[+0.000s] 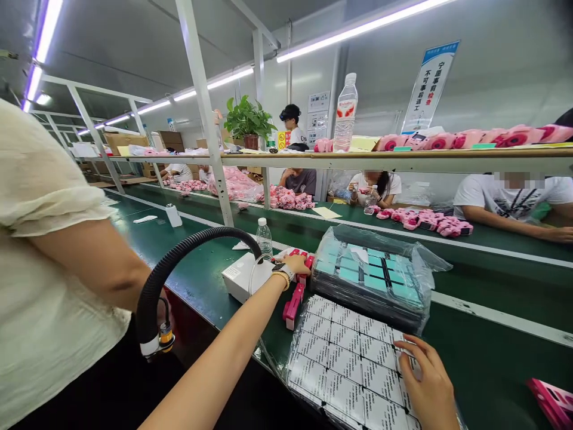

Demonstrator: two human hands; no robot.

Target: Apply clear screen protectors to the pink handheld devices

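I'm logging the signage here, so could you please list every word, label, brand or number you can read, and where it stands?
"宁愿事前检查 不可事后返工": blue-and-white banner
"Co", the rest unclear: white shirt at the back
Too small or blurred: white boxes, yellow sign, wall sheets, tall bottle, machine label

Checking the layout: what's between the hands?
From left hand to right hand: pink devices, the bagged teal stack and the white printed stack, in the head view.
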